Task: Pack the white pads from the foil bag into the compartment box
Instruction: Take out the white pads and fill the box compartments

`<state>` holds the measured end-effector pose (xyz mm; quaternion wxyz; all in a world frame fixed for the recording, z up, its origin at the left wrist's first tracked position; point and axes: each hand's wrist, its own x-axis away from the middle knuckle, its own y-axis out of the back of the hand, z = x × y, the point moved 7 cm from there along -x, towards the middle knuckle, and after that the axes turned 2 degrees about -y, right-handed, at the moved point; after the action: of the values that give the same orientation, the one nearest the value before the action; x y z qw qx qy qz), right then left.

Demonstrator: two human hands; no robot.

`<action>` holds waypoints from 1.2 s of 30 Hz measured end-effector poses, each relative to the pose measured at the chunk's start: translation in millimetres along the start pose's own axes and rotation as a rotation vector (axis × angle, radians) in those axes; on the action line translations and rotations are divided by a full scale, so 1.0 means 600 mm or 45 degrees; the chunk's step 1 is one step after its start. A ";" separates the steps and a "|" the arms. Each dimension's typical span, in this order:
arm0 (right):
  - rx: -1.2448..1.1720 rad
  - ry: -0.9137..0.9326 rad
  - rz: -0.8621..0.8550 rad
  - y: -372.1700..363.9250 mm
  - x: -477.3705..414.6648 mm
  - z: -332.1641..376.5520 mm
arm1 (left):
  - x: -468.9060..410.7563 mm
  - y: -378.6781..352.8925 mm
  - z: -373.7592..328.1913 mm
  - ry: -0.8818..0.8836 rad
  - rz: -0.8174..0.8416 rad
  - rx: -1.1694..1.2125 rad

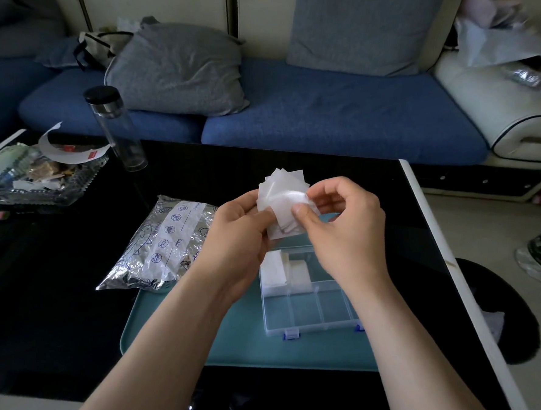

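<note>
your left hand (242, 225) and right hand (340, 222) both pinch a fanned stack of white pads (283, 201); below your grip sits the compartment box (313, 297), the foil bag (164, 243) left of it.

The left hand (242, 228) and right hand (343, 229) pinch a fan of white pads (283, 197) above the far end of the compartment box (321, 327), blocking that end from above. Its near compartments lie open to the top. On the left the foil bag (164, 243) overlaps the teal tray (239, 343) corner, and the bottle (115, 128) stands well apart at the far left.
</note>
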<state>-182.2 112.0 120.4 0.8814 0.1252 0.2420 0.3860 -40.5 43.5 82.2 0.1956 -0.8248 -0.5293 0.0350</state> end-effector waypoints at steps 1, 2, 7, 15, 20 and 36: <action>-0.002 0.003 0.013 -0.001 0.000 0.001 | 0.001 0.001 0.000 0.006 -0.004 0.007; -0.013 0.007 0.032 -0.003 -0.001 0.001 | 0.001 0.002 -0.001 0.012 -0.014 0.014; -0.238 -0.103 0.088 -0.008 -0.004 -0.008 | -0.003 0.020 0.001 0.031 -0.157 0.084; -0.356 -0.202 0.125 0.002 -0.006 -0.009 | -0.001 0.040 -0.008 -0.008 -0.284 -0.100; -0.198 -0.042 0.237 -0.008 -0.002 0.004 | 0.006 0.027 -0.014 -0.070 -0.144 -0.289; 0.055 0.117 0.224 -0.019 0.004 0.013 | 0.004 0.013 -0.008 -0.142 0.018 -0.417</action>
<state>-169.4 106.1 121.7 0.8290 0.1472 0.2785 0.4620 -31.6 41.5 84.3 0.0286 -0.8461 -0.5322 -0.0047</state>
